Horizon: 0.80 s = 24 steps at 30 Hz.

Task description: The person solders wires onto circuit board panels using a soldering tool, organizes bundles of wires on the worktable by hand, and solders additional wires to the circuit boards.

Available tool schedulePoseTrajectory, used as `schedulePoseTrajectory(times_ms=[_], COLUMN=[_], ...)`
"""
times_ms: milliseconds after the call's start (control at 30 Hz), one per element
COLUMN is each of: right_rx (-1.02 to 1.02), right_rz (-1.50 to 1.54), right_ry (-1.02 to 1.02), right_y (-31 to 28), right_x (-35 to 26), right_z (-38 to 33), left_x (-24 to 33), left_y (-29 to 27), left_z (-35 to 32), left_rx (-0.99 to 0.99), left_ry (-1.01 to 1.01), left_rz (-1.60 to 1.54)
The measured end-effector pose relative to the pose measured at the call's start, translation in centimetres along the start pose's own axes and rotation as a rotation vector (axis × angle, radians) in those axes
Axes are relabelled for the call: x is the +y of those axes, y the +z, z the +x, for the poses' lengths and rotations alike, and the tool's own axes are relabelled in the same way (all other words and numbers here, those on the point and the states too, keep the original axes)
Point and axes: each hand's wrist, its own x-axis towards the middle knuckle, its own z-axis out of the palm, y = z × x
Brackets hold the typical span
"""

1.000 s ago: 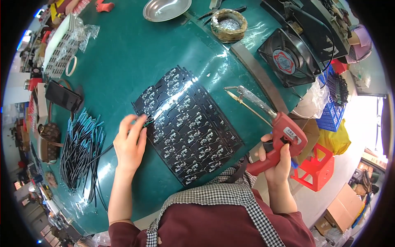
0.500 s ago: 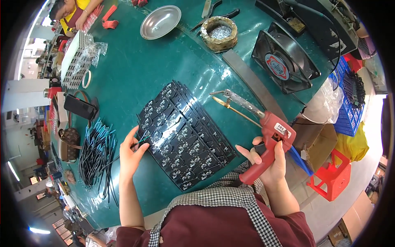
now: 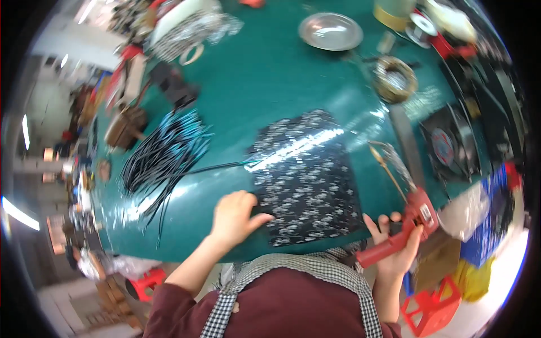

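Note:
My right hand (image 3: 399, 253) is wrapped round the handle of a red soldering gun (image 3: 418, 211), its metal tip and thin brass-coloured rod pointing away from me beside the panel. On the green table in front of me lies a stack of black circuit board panels (image 3: 307, 191) with rows of small silvery parts, blurred by motion. My left hand (image 3: 234, 217) rests at the panel's near left edge, thumb stretched apart from the fingers, nothing visible in it. Beyond it, one dark cable (image 3: 217, 167) reaches the panel's left side from a bundle of black cables with blue-green ends (image 3: 166, 152).
A metal dish (image 3: 331, 32) stands at the back. A round pot (image 3: 394, 80), a grey metal bar (image 3: 407, 143) and a black fan (image 3: 451, 146) are to the right. A dark phone (image 3: 172, 83) and a brown bag (image 3: 125, 127) lie at the left. A red stool (image 3: 433, 310) stands below.
The whole view has swung, so the table's things appear shifted rightward. My left hand has let go of the thin cable and moved nearer to me; my right hand still holds the soldering gun.

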Motion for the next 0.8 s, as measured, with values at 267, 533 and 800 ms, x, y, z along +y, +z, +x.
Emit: schedulePoseTrajectory(times_ms=[267,533,800], right_rx=[-0.040,0.059,-0.095], right_rz=[-0.150,-0.215,-0.276], right_ry=[0.000,-0.013,0.045], right_y=[0.2,1.1,0.5], right_x=[0.9,0.3,-0.4], right_z=[-0.3,-0.1,0.3], left_x=[0.1,-13.7,-11.5], left_y=[1.5,-0.8,-1.9], left_z=[-1.0,-2.7,-7.2], left_rx=[0.312,0.480,0.239], left_ry=[0.186,0.003,-0.088], left_rz=[-0.191,0.198,0.056])
